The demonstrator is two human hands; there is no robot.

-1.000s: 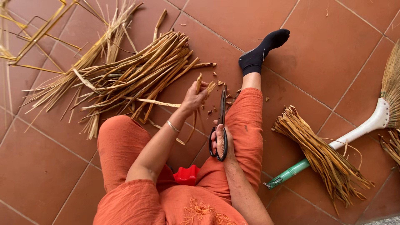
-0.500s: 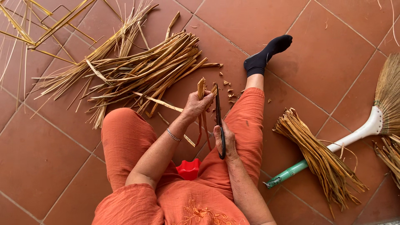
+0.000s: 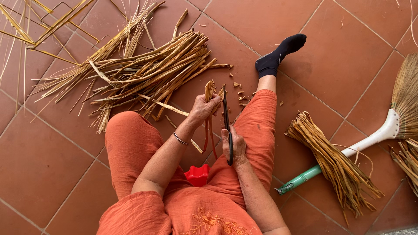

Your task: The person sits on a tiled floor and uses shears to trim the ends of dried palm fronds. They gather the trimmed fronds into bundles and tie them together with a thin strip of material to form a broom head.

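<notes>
Gripping a dried leaf strip [image 3: 209,98], left hand [image 3: 203,109] hides its middle; right hand [image 3: 234,146] clenches black scissors [image 3: 227,124], handles mostly covered, blade tips at strip's end.

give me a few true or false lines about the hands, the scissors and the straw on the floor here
1. The left hand grips a few dry straw strips. True.
2. The right hand holds a knife. False: it holds dark scissors.
3. The big straw pile lies on a table. False: it lies on the tiled floor.
4. A broom lies on the person's right. True.
5. The sock is white. False: it is black.
</notes>
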